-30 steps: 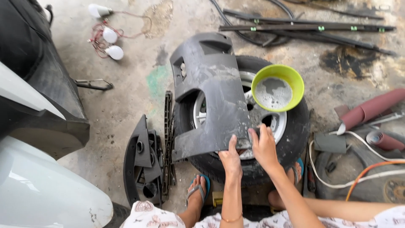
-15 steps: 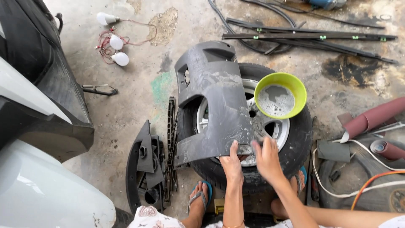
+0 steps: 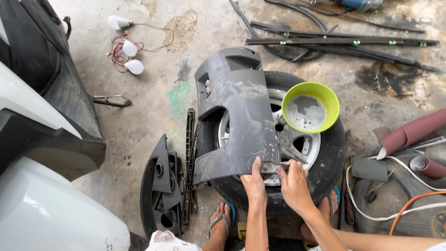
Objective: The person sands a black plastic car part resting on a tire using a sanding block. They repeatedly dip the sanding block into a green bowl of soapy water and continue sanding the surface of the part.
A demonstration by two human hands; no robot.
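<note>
The grey plastic bumper panel (image 3: 239,121) lies flat across a car wheel (image 3: 297,153) that rests on its side on the concrete floor (image 3: 153,93). The panel's long axis runs from the near edge, close to the person, up and slightly leftward to the far end, where its boxy section with square cut-outs points away from the person. Its surface is streaked with pale, wet-looking smears. At the near right corner of the panel both hands meet: the left hand (image 3: 255,183) lies on the panel's lower edge with the fingers together and the thumb raised toward the panel face, while the right hand (image 3: 292,186) has its fingers curled and pressed onto a small grey piece, likely abrasive paper, at that same corner; whether it pinches the piece cannot be told. A lime-green bowl (image 3: 310,108) holding foamy water sits on the wheel just right of the panel. Left of the wheel, black plastic trim parts (image 3: 165,186) lie on the floor. The person's sandalled feet (image 3: 222,223) show below the tyre. To the right lie rolls of reddish sandpaper (image 3: 413,132) and white and orange cables (image 3: 371,211). Farther off are long black rubber strips (image 3: 339,44), three white bulbs on red wire (image 3: 125,46), and, at the left, dark and white car body panels (image 3: 42,139).
</note>
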